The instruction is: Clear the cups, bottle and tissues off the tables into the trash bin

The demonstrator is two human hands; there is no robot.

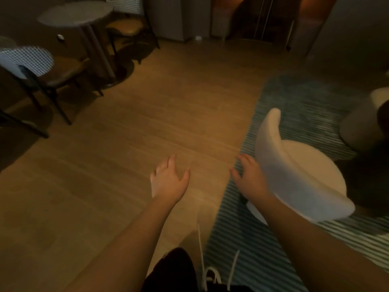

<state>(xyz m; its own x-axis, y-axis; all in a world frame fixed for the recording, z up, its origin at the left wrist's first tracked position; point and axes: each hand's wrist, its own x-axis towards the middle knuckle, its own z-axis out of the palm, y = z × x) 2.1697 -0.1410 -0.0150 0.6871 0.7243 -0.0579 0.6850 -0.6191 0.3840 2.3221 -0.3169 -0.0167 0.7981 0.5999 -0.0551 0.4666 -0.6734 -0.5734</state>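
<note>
My left hand (168, 181) is stretched out over the wooden floor, fingers apart and holding nothing. My right hand (249, 178) hovers beside it, just left of a cream round-backed chair (294, 165), also with spread fingers and nothing in it. A round grey table (75, 14) stands far off at the top left; its top looks bare. No cup, bottle, tissue or trash bin shows in this blurred view.
Two chairs with checked backs (31, 60) and brown seats (124, 28) flank the round table. A striped blue-white rug (273, 249) lies at the right. Another pale seat (362, 123) sits at the right edge. Dark walls and a doorway (263, 17) lie ahead.
</note>
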